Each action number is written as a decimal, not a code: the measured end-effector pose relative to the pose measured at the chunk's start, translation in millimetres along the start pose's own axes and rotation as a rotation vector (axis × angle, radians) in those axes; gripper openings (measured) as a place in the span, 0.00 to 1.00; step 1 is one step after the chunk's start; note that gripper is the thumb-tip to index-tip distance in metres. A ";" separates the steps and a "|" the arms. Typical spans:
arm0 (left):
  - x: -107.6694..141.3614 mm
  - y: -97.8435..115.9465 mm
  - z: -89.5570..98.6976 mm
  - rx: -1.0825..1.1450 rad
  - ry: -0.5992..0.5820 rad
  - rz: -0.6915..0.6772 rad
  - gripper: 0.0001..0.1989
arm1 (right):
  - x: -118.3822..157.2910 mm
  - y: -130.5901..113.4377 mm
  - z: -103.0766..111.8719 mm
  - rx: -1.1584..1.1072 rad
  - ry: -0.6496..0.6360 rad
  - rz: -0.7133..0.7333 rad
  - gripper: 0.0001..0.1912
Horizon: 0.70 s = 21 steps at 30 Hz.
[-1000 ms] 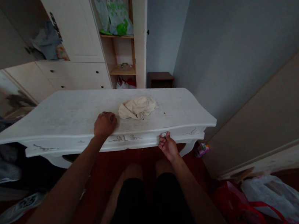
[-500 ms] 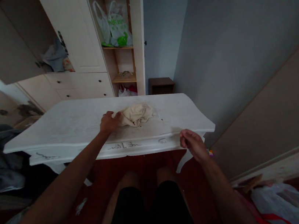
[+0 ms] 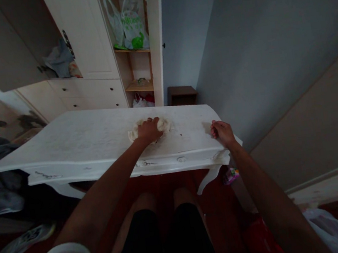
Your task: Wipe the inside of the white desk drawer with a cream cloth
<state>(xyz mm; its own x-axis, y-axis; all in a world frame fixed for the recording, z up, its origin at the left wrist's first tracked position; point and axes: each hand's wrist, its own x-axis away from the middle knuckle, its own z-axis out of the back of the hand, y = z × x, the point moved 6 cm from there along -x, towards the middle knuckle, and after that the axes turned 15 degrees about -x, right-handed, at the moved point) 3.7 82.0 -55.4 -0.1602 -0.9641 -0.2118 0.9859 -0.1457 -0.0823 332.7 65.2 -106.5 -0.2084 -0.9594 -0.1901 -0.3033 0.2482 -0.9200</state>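
- The pale wardrobe [image 3: 94, 40] is cut off at the top; the grey fabric [image 3: 61, 62] inside its left compartment is too dim to make out.
- The white table [image 3: 91, 131] stands before it, part of its front edge hidden by the left forearm [image 3: 112, 193].
- A red item [image 3: 260, 239] on the floor is too dark to identify, partly covered by the right forearm [image 3: 270, 196].
- The cream cloth [image 3: 164, 125] lies crumpled on the tabletop near the middle, its centre hidden; 2 ends show.
- The left hand [image 3: 149, 131] rests over it; whether its fingers grip, I cannot tell.
- The right hand [image 3: 223, 133] is closed in a loose fist at the table's right end, palm hidden; contact with the top is unclear.
- 1 dark speck [image 3: 181, 135] on the tabletop is too small to identify.
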 end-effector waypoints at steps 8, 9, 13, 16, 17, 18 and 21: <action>116.9 -14.6 12.8 0.060 0.317 0.147 0.18 | 2.1 -2.0 7.3 -0.104 0.045 0.028 0.24; 140.2 -19.6 11.2 0.076 0.356 0.173 0.18 | 2.5 -1.2 6.6 -0.101 0.038 0.027 0.25; 214.2 -42.8 -10.7 0.171 0.368 0.225 0.19 | 4.5 -0.1 3.2 -0.074 0.010 0.049 0.25; 238.9 -65.2 -32.9 0.184 0.263 0.403 0.20 | 5.3 -0.2 1.3 -0.058 0.007 0.064 0.25; 241.4 -69.9 -39.3 0.186 0.222 0.461 0.21 | 5.4 -0.2 0.8 -0.052 0.007 0.065 0.25; 241.2 -72.3 -45.0 0.194 0.185 0.509 0.23 | 5.4 -0.3 0.5 -0.045 0.009 0.067 0.25; 228.3 -65.5 -58.8 0.300 0.164 0.593 0.24 | 5.6 -1.2 1.0 -0.023 0.022 0.081 0.24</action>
<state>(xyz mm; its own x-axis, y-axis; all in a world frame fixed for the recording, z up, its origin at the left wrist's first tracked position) -100.3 -115.5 -155.7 0.4296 -0.8569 -0.2849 0.8761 0.3189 0.3617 332.8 59.4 -106.8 -0.2533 -0.9329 -0.2560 -0.3061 0.3283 -0.8936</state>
